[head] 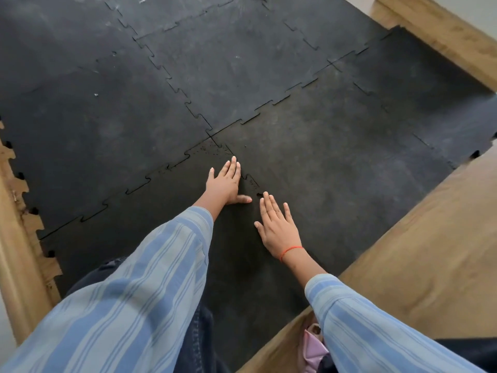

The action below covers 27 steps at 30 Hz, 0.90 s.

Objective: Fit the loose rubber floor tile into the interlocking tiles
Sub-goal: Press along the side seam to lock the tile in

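The black mat (242, 71) of jigsaw-edged tiles fills most of the view, with wood floor (430, 251) bare at four o'clock and along the nine o'clock edge. The tile (166, 211) under the person, running from the centre toward seven o'clock, appears to be the loose one, though I cannot say for certain; its far edge meets the neighbours along a toothed seam (150, 179) that looks closed. Its right-hand seam (251, 181), running from the centre toward six o'clock between the hands, is not fully seated: a few teeth show small gaps.

The left hand (224, 185) lies flat, fingers spread, pressing the tile just left of that seam. The right hand (278, 230), also flat and unclenched, rests on the neighbouring tile (336, 184) just right of it. Neither grasps anything.

By its look the rubber is dense, heavy and grippy, bending slowly rather than folding, so sliding it would probably be hard. Better, I judge, to press palm-down straight on the teeth, working along the seam tooth by tooth, or to lift a free edge at seven o'clock to reposition.
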Each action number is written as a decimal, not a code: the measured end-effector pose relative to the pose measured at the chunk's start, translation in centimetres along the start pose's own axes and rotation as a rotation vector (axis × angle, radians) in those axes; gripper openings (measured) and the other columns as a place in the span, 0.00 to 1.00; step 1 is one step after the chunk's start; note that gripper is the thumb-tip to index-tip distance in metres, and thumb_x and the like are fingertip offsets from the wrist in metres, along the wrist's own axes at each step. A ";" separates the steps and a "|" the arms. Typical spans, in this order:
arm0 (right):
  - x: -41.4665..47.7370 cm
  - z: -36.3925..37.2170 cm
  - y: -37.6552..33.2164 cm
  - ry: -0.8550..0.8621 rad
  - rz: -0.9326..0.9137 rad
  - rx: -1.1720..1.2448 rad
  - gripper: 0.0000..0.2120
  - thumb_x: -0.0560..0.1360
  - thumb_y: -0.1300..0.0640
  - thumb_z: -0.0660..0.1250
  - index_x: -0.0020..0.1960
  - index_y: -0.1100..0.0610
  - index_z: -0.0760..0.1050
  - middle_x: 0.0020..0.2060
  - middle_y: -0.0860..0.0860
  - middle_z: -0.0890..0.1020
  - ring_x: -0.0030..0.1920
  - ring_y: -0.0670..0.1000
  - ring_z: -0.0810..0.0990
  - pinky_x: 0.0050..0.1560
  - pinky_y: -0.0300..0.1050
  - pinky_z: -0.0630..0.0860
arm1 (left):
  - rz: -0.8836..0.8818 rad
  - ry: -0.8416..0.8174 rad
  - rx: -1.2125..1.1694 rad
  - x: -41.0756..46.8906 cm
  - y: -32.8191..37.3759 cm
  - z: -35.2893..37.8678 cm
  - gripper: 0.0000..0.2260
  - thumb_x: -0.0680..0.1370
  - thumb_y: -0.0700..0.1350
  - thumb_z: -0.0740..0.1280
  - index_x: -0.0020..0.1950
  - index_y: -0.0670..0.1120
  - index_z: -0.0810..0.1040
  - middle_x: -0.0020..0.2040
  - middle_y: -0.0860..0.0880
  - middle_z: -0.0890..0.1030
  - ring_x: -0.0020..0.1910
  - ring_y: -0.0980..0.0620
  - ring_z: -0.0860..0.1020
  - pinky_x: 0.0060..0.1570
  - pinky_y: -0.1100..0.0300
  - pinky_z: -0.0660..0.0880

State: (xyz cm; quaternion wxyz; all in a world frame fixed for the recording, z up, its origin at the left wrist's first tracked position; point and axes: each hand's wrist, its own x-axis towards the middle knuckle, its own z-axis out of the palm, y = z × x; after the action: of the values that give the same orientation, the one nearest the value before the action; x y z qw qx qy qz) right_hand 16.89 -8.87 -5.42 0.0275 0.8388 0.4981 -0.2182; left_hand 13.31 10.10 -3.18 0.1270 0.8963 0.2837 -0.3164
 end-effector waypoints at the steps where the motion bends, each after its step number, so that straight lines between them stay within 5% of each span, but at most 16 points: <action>1: -1.4 0.6 0.6 0.042 0.022 0.003 0.30 0.83 0.47 0.46 0.79 0.60 0.43 0.79 0.53 0.42 0.78 0.51 0.38 0.77 0.53 0.38 | 0.016 -0.014 0.017 -0.4 0.9 0.6 0.50 0.74 0.71 0.57 0.77 0.42 0.33 0.77 0.46 0.31 0.78 0.49 0.36 0.76 0.42 0.43; 5: -6.6 3.4 1.0 0.159 0.131 -0.002 0.31 0.81 0.44 0.44 0.78 0.60 0.49 0.78 0.54 0.49 0.77 0.52 0.44 0.78 0.54 0.41 | 0.010 0.000 0.010 -1.5 3.2 2.1 0.56 0.69 0.77 0.54 0.76 0.39 0.31 0.77 0.43 0.30 0.77 0.47 0.34 0.75 0.43 0.41; 8: -6.6 4.1 0.6 0.119 0.191 0.075 0.31 0.81 0.41 0.41 0.76 0.57 0.37 0.76 0.50 0.36 0.76 0.51 0.36 0.77 0.51 0.35 | -0.011 0.003 0.031 -1.6 3.4 1.8 0.57 0.68 0.77 0.54 0.76 0.39 0.31 0.77 0.43 0.31 0.78 0.46 0.34 0.75 0.42 0.40; 13: -6.3 4.2 1.1 0.045 0.196 0.061 0.32 0.81 0.40 0.41 0.74 0.55 0.31 0.73 0.49 0.31 0.75 0.49 0.31 0.74 0.49 0.33 | -0.056 -0.006 0.071 -1.8 4.3 1.6 0.57 0.68 0.77 0.54 0.76 0.38 0.32 0.77 0.42 0.32 0.78 0.46 0.35 0.74 0.42 0.39; 20: -8.5 4.5 1.5 0.156 0.225 0.093 0.33 0.81 0.42 0.47 0.78 0.59 0.43 0.77 0.52 0.42 0.79 0.52 0.43 0.77 0.49 0.35 | 0.064 0.133 0.076 -2.8 4.6 4.1 0.51 0.72 0.75 0.47 0.77 0.39 0.33 0.78 0.43 0.33 0.78 0.47 0.35 0.74 0.42 0.37; 27: -9.1 6.1 2.0 0.163 0.241 0.121 0.36 0.79 0.38 0.46 0.77 0.58 0.39 0.76 0.51 0.39 0.77 0.51 0.38 0.77 0.48 0.38 | 0.075 0.155 0.083 -2.3 4.9 5.0 0.52 0.71 0.76 0.47 0.77 0.39 0.33 0.78 0.43 0.33 0.78 0.47 0.34 0.74 0.43 0.36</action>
State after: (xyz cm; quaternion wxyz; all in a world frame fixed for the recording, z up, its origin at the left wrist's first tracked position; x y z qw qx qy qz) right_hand 12.77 -18.99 -7.63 -0.0375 0.9074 0.3805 -0.1743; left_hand 12.27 3.10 -5.31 0.0791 0.9326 0.2454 -0.2525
